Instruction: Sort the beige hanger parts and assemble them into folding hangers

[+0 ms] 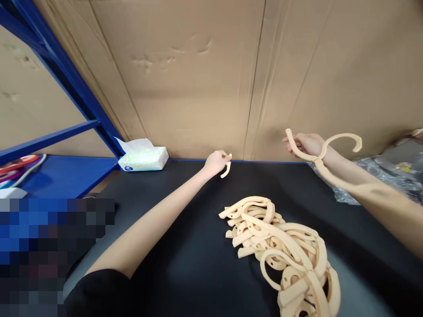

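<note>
My left hand is closed on a small curved beige piece near the back edge of the black table. Off to the right, my right hand is raised and grips a beige hanger by one arm; its round hook points up and to the right, and its other arm stretches along my forearm. Between my forearms, a heap of similar beige hangers lies tangled on the table.
A tissue pack sits at the table's back left. Clear plastic wrap lies at the right. Cardboard rises behind the black table. A blue metal frame and shelf stand at the left.
</note>
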A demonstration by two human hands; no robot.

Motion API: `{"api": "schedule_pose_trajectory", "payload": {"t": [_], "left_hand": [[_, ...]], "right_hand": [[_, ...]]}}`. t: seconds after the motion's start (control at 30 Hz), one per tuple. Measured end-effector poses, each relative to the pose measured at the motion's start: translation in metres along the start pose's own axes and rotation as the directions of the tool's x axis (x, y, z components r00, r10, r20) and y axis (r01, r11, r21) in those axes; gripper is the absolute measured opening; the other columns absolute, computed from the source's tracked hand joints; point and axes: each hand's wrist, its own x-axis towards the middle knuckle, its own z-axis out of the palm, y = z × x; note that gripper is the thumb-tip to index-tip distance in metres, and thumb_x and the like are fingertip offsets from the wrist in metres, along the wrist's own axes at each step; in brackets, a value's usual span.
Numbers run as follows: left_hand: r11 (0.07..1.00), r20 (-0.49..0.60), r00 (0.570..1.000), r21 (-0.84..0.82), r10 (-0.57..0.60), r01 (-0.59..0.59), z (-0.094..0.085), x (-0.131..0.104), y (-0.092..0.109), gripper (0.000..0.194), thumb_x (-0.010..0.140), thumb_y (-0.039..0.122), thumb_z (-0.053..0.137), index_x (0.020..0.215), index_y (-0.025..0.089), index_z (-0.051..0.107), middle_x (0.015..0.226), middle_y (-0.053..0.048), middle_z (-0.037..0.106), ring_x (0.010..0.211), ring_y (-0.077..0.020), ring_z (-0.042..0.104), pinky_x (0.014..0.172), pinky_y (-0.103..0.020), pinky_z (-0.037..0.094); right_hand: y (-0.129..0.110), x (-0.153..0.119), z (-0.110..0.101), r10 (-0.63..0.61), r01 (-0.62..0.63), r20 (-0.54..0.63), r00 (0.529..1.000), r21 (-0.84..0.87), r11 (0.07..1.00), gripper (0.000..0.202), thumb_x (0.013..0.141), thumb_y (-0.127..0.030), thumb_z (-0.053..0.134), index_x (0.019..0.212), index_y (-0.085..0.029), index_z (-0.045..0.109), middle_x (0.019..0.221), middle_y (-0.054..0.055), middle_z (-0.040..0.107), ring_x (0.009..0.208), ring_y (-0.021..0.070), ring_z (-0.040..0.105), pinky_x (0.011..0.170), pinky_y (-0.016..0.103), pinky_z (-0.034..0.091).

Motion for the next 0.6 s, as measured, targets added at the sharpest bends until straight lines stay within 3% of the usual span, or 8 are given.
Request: {"api": "schedule_pose_trajectory", "payload": {"t": [0.13,0.37,0.5,0.6], "left_hand": [[0.988,0.04,0.992,-0.086,-0.122,0.125,0.006,0.0,-0.013,0.022,0.092,0.03,0.054,0.101,0.011,0.059,0.086,-0.003,0.062,0.068,-0.0108,0.06,0.059,-0.025,0.053],[0.987,0.062,0.993,-0.122,-0.096,0.103,0.032,0.007,0.01,0.023,0.092,0.028,0.055,0.108,0.012,0.058,0.096,-0.005,0.063,0.077,-0.0137,0.062,0.067,-0.03,0.055],[0.998,0.001,0.999,-0.045,-0.049,0.049,0.019,0.008,0.001,0.018,0.089,0.027,0.059,0.099,0.013,0.061,0.106,-0.007,0.061,0.098,-0.0196,0.059,0.085,-0.04,0.05],[0.998,-0.029,1.0,-0.064,0.012,-0.014,0.005,0.001,-0.005,0.015,0.085,0.025,0.063,0.094,0.014,0.064,0.12,-0.009,0.057,0.117,-0.0243,0.048,0.098,-0.044,0.04]], "right_hand": [[0.004,-0.007,0.003,0.11,-0.091,-0.071,0.991,0.228,0.969,0.012,0.086,-0.013,0.045,0.084,-0.014,0.057,0.054,0.002,0.061,0.042,0.0078,0.046,0.041,0.019,0.034],[0.014,-0.005,0.011,0.203,-0.097,-0.176,0.963,0.477,0.874,0.013,0.087,-0.011,0.038,0.081,-0.02,0.045,0.056,0.002,0.06,0.044,0.0102,0.049,0.043,0.02,0.041],[0.019,-0.007,0.006,0.228,-0.08,-0.207,0.951,0.549,0.832,0.017,0.082,-0.007,0.039,0.085,-0.023,0.041,0.062,0.001,0.062,0.047,0.0108,0.052,0.048,0.021,0.046],[0.02,-0.012,0.003,0.245,-0.093,-0.188,0.951,0.581,0.808,0.017,0.079,-0.007,0.041,0.087,-0.022,0.042,0.065,0.002,0.063,0.049,0.0103,0.053,0.049,0.021,0.048]]}}
